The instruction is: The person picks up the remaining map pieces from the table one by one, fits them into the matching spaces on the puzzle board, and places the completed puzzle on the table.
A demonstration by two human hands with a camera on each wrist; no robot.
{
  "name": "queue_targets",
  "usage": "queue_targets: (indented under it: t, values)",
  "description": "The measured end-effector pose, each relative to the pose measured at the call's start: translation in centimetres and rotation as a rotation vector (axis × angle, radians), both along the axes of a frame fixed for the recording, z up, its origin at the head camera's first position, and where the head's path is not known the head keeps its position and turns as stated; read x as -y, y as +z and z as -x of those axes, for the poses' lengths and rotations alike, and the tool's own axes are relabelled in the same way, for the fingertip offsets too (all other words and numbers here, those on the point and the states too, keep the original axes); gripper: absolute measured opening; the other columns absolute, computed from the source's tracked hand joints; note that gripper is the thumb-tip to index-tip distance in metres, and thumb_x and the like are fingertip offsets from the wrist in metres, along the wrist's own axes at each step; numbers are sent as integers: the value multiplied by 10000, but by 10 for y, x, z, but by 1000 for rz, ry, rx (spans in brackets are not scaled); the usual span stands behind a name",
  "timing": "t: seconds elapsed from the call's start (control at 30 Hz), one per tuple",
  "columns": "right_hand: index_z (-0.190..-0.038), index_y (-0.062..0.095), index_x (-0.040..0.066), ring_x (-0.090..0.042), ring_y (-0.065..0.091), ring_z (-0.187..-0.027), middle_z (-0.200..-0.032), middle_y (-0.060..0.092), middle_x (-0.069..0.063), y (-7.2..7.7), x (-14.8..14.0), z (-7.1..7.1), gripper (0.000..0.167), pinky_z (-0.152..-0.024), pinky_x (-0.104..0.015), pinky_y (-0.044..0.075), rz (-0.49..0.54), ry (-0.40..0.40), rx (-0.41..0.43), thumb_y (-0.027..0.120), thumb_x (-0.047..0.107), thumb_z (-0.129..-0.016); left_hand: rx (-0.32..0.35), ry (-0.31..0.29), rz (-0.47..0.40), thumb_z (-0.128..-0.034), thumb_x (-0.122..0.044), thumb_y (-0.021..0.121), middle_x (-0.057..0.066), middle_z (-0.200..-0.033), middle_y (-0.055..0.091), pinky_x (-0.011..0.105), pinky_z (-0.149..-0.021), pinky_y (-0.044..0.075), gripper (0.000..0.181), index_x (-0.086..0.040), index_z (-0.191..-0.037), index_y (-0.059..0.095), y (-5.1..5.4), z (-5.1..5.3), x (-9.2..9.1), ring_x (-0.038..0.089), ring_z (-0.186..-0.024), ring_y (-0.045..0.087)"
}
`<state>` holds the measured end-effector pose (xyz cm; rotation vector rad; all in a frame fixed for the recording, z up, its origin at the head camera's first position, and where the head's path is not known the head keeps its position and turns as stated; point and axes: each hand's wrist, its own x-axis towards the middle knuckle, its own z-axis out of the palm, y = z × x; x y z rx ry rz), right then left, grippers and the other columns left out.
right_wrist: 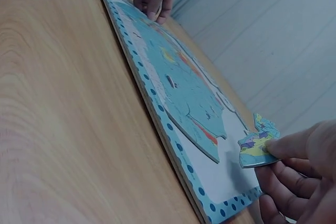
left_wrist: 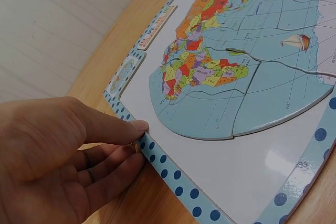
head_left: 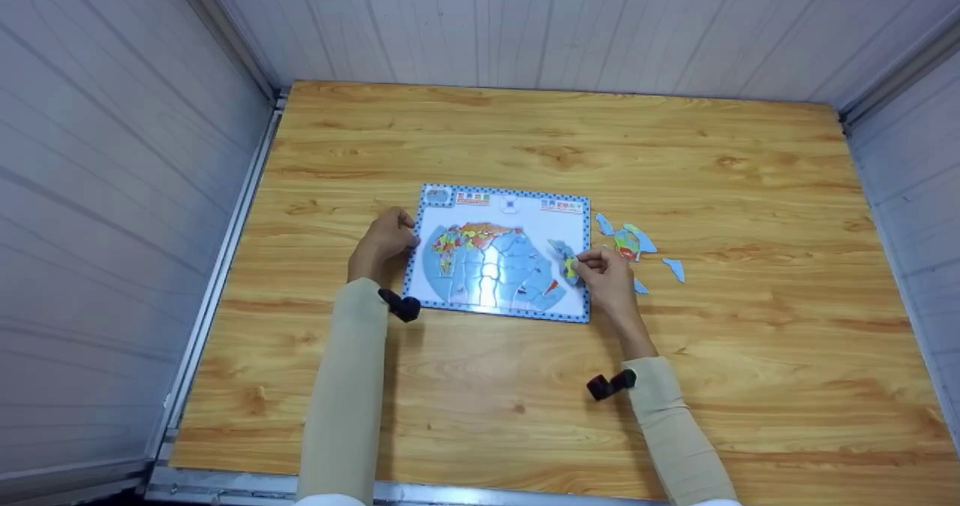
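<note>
Closest to me, tan sleeves (head_left: 345,386) cross the table (head_left: 510,386). I see the left hand (head_left: 384,237) gripping the puzzle board (head_left: 559,224) by its left edge, a partly joined map (head_left: 469,266) inside its border; the right hand (head_left: 609,279) pinches a map piece (head_left: 567,264) over its right side. Loose pieces (head_left: 625,244) lie near that edge, table stretching beyond.
</note>
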<state>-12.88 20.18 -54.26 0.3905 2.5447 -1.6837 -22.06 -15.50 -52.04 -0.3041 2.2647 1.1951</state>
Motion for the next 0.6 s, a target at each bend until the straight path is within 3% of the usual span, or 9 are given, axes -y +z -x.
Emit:
queue_targets:
  t: [0.6]
  values:
    - [-1048, 637, 56, -215, 610, -891, -987, 660, -116, -1, 12, 0, 178, -731, -297, 471, -189, 67, 58, 626, 176, -917, -3, 7, 15, -933, -66, 530, 105, -1092, 503, 353, -868, 400, 242, -74, -1167, 467, 0, -1, 0, 253, -1018, 493]
